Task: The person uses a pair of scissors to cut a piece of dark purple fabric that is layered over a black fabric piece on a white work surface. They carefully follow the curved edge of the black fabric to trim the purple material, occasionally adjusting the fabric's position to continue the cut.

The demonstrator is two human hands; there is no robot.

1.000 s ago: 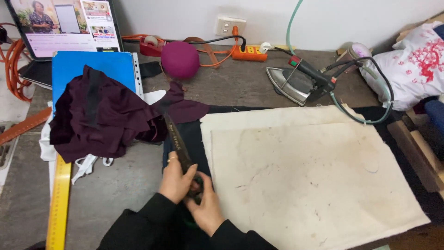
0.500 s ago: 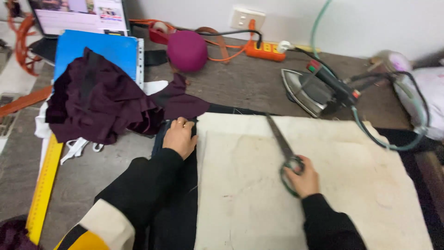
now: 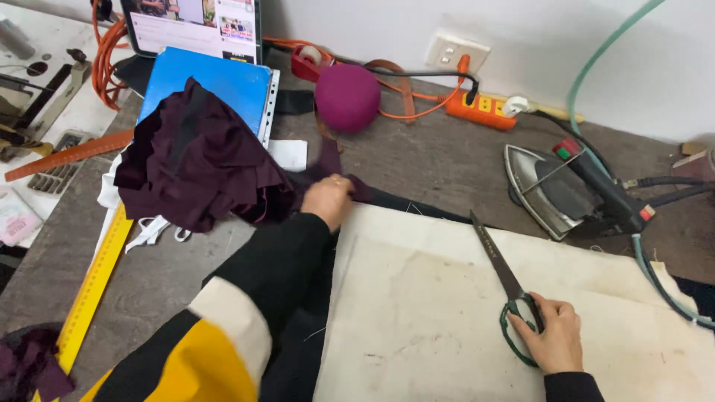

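Observation:
My left hand (image 3: 328,199) reaches across the table and pinches a strip of dark purple fabric (image 3: 328,159) beside the crumpled purple fabric pile (image 3: 194,160). My right hand (image 3: 553,341) grips the green handles of long scissors (image 3: 497,259). The closed blades lie flat on a stained cream cloth (image 3: 432,320) and point up and left. Dark fabric (image 3: 302,350) shows from under the cream cloth's left edge, partly hidden by my left sleeve.
A blue folder (image 3: 212,80) lies under the purple pile, and a yellow ruler (image 3: 93,286) runs along the left. A magenta ball (image 3: 348,97), an orange power strip (image 3: 480,112) and a screen (image 3: 190,22) sit at the back. A steam iron (image 3: 566,193) with hoses rests at the right.
My hands have come apart. The right hand carried the scissors right and laid them on the cream cloth. The left hand moved up to the purple strip by the pile.

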